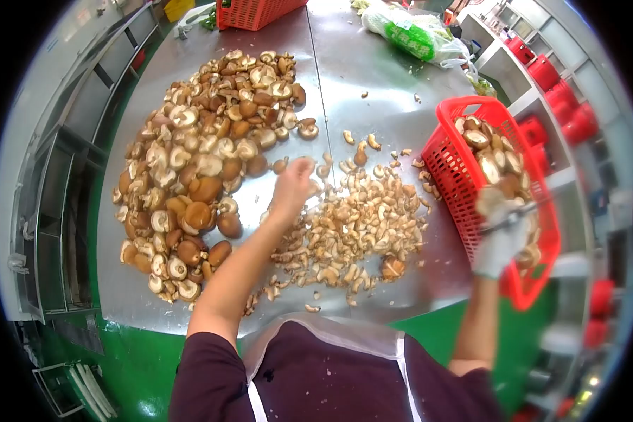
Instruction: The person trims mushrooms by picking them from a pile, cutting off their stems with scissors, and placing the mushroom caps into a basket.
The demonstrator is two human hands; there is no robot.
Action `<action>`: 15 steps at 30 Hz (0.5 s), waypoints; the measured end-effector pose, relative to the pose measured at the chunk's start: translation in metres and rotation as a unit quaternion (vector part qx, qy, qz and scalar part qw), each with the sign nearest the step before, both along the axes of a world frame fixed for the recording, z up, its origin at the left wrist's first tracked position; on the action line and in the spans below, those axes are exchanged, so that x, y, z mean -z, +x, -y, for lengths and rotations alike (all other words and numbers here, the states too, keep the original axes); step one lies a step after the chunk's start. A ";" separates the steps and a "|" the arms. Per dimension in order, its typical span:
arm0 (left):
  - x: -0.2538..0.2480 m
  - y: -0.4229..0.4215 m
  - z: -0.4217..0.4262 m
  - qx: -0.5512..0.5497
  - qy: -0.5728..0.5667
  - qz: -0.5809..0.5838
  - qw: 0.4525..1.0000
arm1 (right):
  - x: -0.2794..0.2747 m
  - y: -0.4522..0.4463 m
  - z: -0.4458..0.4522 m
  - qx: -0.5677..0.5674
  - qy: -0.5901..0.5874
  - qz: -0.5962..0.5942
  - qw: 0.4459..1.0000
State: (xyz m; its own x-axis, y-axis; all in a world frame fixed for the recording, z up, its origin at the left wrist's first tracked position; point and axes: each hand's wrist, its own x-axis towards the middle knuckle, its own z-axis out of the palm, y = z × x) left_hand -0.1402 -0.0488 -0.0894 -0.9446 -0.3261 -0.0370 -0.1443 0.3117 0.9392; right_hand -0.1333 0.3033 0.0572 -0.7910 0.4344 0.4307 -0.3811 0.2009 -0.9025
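My left hand (295, 186), bare and blurred, is over the metal table between the whole mushrooms (183, 169) and the heap of cut stems (359, 225). Its fingers look drawn together; what they hold, if anything, is too smeared to tell. A white glove covers my right hand (501, 243), which is at the red basket (457, 176) on the right. That hand is closed around a thin metal tool (517, 214), possibly a knife, blurred by motion. A pale mushroom (491, 200) is by its fingertips. More mushrooms (496, 151) lie inside the basket.
Another red basket (264, 13) stands at the table's far edge. Plastic bags (415, 36) with green contents lie at the far right of the metal table (344, 77). Shelves with red containers (541, 74) line the right side; metal racks (70, 197) stand left.
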 end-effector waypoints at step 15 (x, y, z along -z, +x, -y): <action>0.048 -0.055 0.036 0.106 -0.359 0.084 0.924 | 0.060 0.040 0.008 -0.004 0.455 0.026 0.890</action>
